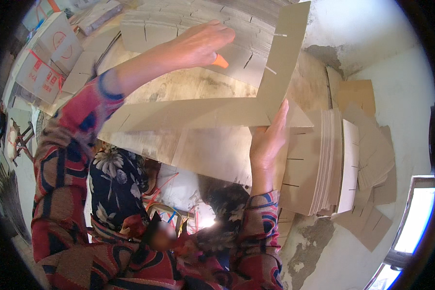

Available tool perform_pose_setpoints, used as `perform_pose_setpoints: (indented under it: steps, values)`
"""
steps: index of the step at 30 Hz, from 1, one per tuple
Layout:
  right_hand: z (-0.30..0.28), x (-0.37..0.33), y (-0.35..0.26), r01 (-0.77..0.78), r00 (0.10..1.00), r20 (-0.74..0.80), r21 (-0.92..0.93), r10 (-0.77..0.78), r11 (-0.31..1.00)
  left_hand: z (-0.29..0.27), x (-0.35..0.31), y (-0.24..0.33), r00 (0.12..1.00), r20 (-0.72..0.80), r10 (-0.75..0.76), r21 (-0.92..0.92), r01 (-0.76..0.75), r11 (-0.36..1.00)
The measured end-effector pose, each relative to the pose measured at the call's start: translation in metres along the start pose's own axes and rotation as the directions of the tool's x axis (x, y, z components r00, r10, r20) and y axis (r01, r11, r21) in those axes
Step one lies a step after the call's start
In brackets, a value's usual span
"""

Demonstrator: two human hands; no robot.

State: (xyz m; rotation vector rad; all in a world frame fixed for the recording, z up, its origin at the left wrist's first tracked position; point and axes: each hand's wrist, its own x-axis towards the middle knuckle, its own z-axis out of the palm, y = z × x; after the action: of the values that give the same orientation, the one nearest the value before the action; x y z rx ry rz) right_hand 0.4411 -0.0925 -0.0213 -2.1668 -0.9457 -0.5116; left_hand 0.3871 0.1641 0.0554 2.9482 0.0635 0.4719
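My right hand (pixel 269 141) pinches a slotted cardboard strip (pixel 281 58) near its lower end, with the thumb along its edge. That strip slants up and away, two light slits in its side. At the same spot it meets a second, long cardboard strip (pixel 188 113) that runs leftward under my left forearm. Whether the two are joined is hidden. My left hand (pixel 205 43) is closed in the air over the far side of the table. A small orange piece (pixel 221 61) shows at its thumb; I cannot tell whether it is worn or held.
Stacked slotted cardboard sheets (pixel 150 31) lie along the table's far side. Another cardboard stack (pixel 304 169) stands at the right, beside loose cardboard pieces (pixel 372 145) by the wall. Printed cardboard boxes (pixel 46 72) sit at the far left. The wooden tabletop (pixel 212 154) ends near my lap.
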Motion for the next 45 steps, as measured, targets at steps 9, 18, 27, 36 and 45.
perform_pose_setpoints:
  steps: [9, 18, 27, 36, 45]
  values:
    - [0.001, -0.006, -0.012, -0.2, 0.974, 0.137, 0.132, 0.182, 0.971, 0.119, 0.05, -0.038, 0.988, -0.11, -0.108, 0.242, 0.132, 0.961]
    - [0.004, -0.001, -0.01, -0.083, 0.996, 0.056, 0.14, 0.076, 0.987, 0.121, 0.043, -0.048, 0.972, -0.208, 0.107, 0.317, -0.036, 0.948]
    - [0.006, -0.002, -0.014, -0.049, 0.998, 0.055, 0.141, 0.041, 0.989, 0.106, 0.036, -0.043, 0.954, -0.253, 0.162, 0.261, -0.094, 0.961]
    - [0.006, -0.001, -0.013, 0.023, 0.998, 0.051, 0.083, -0.028, 0.996, 0.1, 0.032, -0.036, 0.921, -0.268, 0.283, 0.143, -0.252, 0.957]
    - [0.001, -0.001, -0.011, 0.053, 0.998, 0.033, 0.078, -0.055, 0.996, 0.079, 0.022, -0.008, 0.917, -0.298, 0.267, -0.014, -0.284, 0.959]
